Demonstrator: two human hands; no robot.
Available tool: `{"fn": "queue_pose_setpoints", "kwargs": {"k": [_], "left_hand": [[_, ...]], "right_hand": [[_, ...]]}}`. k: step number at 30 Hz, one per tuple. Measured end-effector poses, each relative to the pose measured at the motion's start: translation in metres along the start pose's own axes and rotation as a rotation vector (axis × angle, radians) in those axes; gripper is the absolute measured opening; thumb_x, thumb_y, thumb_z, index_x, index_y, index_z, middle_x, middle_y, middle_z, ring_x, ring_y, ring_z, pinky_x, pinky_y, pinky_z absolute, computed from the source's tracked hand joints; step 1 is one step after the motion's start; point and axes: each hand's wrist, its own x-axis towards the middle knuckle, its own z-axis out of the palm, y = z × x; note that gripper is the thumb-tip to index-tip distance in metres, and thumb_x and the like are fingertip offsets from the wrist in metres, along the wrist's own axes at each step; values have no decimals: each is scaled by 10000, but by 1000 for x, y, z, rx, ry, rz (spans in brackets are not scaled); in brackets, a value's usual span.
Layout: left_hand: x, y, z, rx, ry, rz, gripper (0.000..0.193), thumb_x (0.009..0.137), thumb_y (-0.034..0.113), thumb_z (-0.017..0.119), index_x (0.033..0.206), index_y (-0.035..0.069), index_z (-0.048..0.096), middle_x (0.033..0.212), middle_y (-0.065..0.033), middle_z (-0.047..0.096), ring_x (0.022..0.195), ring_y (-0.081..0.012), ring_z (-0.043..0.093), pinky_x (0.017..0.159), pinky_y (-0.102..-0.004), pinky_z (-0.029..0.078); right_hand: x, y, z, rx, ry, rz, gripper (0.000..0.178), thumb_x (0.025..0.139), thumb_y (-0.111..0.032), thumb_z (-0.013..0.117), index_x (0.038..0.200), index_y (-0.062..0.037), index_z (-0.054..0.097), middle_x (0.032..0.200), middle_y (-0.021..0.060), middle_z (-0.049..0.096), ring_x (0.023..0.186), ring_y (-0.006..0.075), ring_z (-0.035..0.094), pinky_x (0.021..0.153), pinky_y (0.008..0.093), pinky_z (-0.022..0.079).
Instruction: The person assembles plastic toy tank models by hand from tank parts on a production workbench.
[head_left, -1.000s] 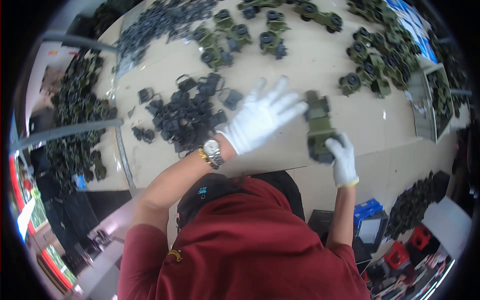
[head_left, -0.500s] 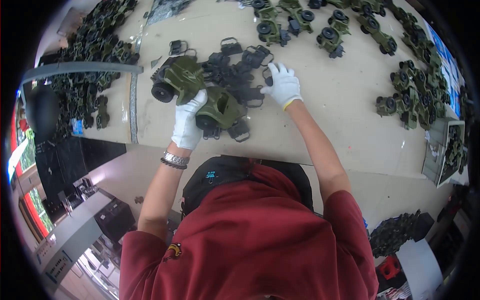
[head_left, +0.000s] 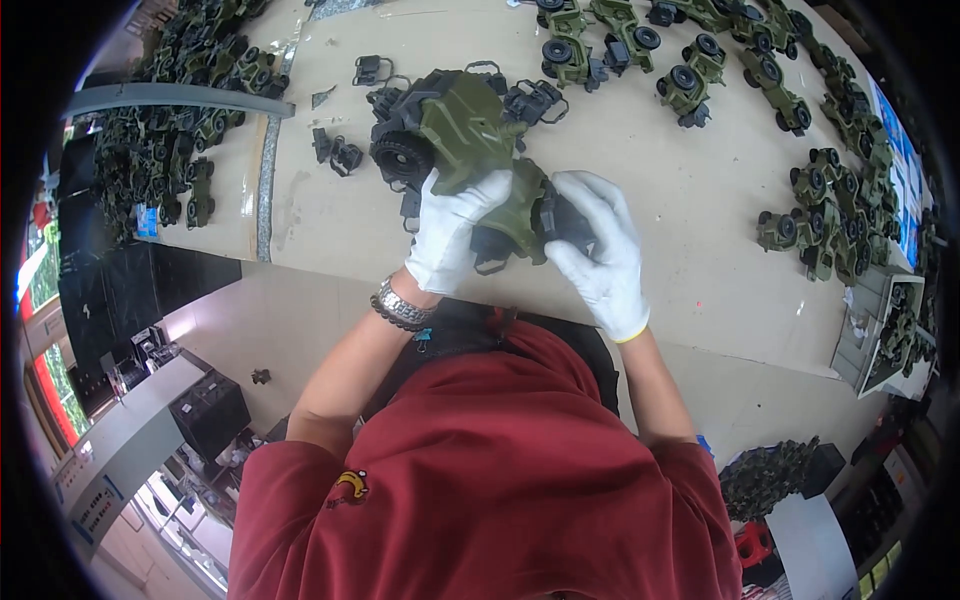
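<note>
**Gloved hands clamped on one olive toy jeep above the bench edge**

Gloves came first, nearest the camera: the left hand [head_left: 447, 232], in a white cotton glove with a metal wristwatch [head_left: 400, 305] below it, was wrapped around the olive-green toy jeep [head_left: 470, 150] from the person's side, fingers curled onto the body just behind a black wheel [head_left: 402, 157]. The right hand [head_left: 598, 250], gloved the same, had its fingers closed on a dark plastic part [head_left: 560, 218] pressed against the jeep's other end. Neither hand was open; both were gripping.

The jeep was held just above the near edge of the beige worktable [head_left: 650, 170], tilted, chassis partly turned up. It looked like moulded hard plastic: stiff, light enough for one hand, probably smooth (cotton gloves help there). Thin clipped-on bits such as the frame would be the fragile points, I'd judge, so the broad body shell is the sound place to hold, not the wheels, which may turn.

Counts, moving outward: one jeep in hand, two gloved hands. Behind it lay a loose pile of black frame parts [head_left: 520, 100], roughly ten, too tangled for an exact number. Farther back, about five finished jeeps [head_left: 640, 45] stood at the table's far edge, and a bigger cluster [head_left: 830, 210] ran along the right, near a dozen. On the left shelf [head_left: 170, 150] sat many more, too crowded to count.
</note>
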Motion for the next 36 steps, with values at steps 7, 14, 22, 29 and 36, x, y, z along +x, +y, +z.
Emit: {"fn": "queue_pose_setpoints", "kwargs": {"k": [7,14,22,29,36], "left_hand": [[1,-1,21,122,-64,13,324,906,90,730,1208,22,634,1106,-43,682,962,-122,633,844,-294,524],[-2,-5,43,59,-37,54,314,886,68,741,1179,24,640,1084,-45,683,944,-134,646,846,-305,534],[-7,-4,62,88,-82,11,312,883,53,735,1178,19,641,1069,-37,687,931,-138,649,853,-302,529],[-5,-29,80,-199,-58,-257,303,955,237,688,1207,81,627,1043,-48,682,912,-163,660,813,-315,553],[-17,-58,112,-621,174,-760,444,1004,473,542,1166,70,632,1172,-112,676,1082,-283,639,979,-434,505]], "right_hand": [[-16,7,-6,-19,182,-113,592,782,-218,804,1315,-49,612,1301,158,562,1182,333,568,997,405,470],[-20,9,-15,-55,182,-156,576,844,-318,778,1315,-33,608,1315,169,544,1184,332,564,992,407,469],[-29,8,-38,-249,161,-309,582,889,-328,719,1363,-36,548,1316,200,541,1167,391,550,991,449,459],[-26,-14,-67,-461,19,-231,723,865,-526,676,1380,-45,515,1362,229,513,1200,444,513,1005,504,434],[-35,16,-47,-616,475,-398,854,674,-642,776,1269,-68,564,1293,192,557,1101,401,546,938,496,461]]}}
